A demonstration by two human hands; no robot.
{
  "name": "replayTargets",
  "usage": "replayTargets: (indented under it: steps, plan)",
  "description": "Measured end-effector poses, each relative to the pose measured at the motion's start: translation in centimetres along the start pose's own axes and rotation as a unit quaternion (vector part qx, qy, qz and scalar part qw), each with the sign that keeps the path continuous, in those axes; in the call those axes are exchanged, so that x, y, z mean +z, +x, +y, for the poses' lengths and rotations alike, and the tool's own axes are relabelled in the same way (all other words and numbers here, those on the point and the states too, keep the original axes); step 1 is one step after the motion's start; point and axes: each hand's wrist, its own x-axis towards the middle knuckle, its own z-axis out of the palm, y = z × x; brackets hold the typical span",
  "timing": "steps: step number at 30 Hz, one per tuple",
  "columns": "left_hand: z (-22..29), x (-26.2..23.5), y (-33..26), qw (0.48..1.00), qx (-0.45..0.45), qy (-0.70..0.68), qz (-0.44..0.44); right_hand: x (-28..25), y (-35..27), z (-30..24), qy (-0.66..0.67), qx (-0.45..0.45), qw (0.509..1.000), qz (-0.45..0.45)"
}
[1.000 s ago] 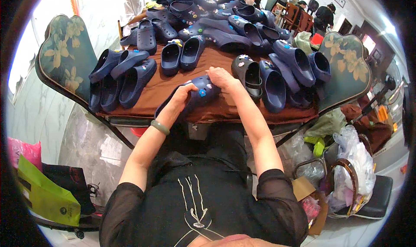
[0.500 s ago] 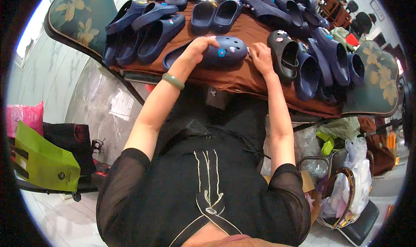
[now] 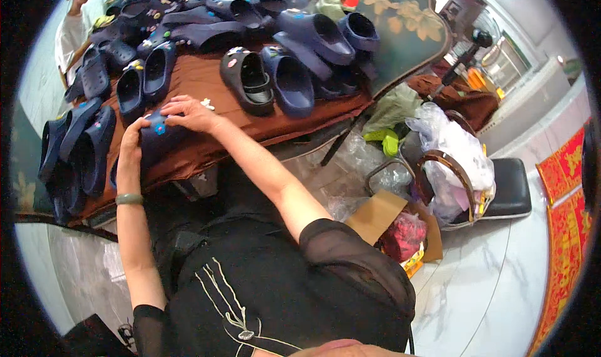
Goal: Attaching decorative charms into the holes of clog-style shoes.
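A navy clog point(image 3: 164, 145) with a blue flower charm lies at the near edge of the brown-covered table point(image 3: 199, 81). My left hand point(image 3: 130, 145), with a green bangle on its wrist, grips the clog's left side, fingers curled over the upper. Reaching across the top, my right hand point(image 3: 191, 114) has bent fingers pressed to the upper close to the left fingertips. Whether a small charm is between those fingertips is hidden. Just beyond the right hand sits a white flower-shaped charm point(image 3: 207, 104). A black strapped clog point(image 3: 247, 81) stands further right.
More navy clogs point(image 3: 291, 85) crowd the table's far side and both ends. A floral padded panel point(image 3: 400, 25) rises at the right end. On the floor are an open cardboard box point(image 3: 375, 216) and a chair with plastic bags point(image 3: 451, 163). Another person point(image 3: 74, 35) is at far left.
The view has swung right, so the table appears further left. My right hand has moved from beside the clog's toe onto its upper, close to my left hand.
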Motion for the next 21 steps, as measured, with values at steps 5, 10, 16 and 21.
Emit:
replayTargets:
  steps: [5,10,16,21]
  plan:
    - [-0.9,0.4,2.0,0.997,-0.023,-0.039,-0.07,1.7,-0.8,-0.2,-0.035,0.062,0.978,0.197]
    - [-0.4,2.0,0.8,0.999,-0.016,-0.023,-0.023,2.8,0.0,1.2,-0.08,0.085,0.947,0.298]
    - [-1.1,1.6,0.5,0.999,0.027,-0.025,-0.04,3.6,-0.3,1.5,-0.015,0.099,0.952,0.289]
    - [-1.5,3.0,0.4,0.998,0.045,-0.047,-0.015,1.9,-0.9,3.0,0.023,0.13,0.906,0.403]
